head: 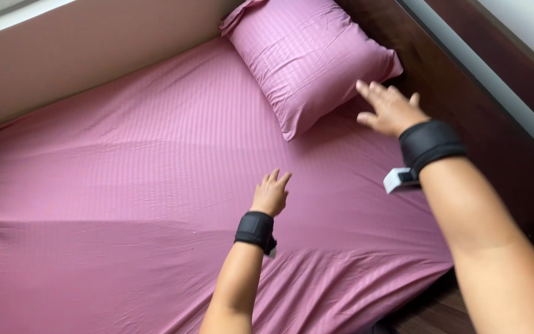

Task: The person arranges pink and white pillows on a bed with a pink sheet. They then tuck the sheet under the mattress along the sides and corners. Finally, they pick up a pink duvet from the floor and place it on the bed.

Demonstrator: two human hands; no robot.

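Reaching over the bed, my right hand [392, 110] sits in the upper right of the frame, palm down, fingers [366, 90] spread and empty, hovering just beside the lower right edge of the mauve striped cotton pillow [309, 59]. I cannot tell whether the fingertips touch the pillowcase or only hang above it. The pillow lies at the top centre of the frame, one corner pointing down toward the middle, its far side close against the dark brown wooden headboard [465, 93] that runs diagonally down the right side.

My left hand [271, 193] is at centre frame, lower than the right, fingers loosely together and pointing up the frame, holding nothing. It is over the mauve striped fitted sheet [125, 173]; contact with the fabric cannot be judged from this angle (a faint shadow lies beside it).

Each wrist carries a black fabric wrist strap: the right one [431, 145] has a small white block at its underside, the left one [255, 230] sits mid-lower frame.

The sheet covers the whole mattress, mostly flat, with light creases toward the lower edge of the frame and near the lower right corner, where it wraps over the mattress edge. A pale beige wall panel [81, 55] fills the upper left. A strip of dark wooden floor [440, 315] shows at the bottom right.
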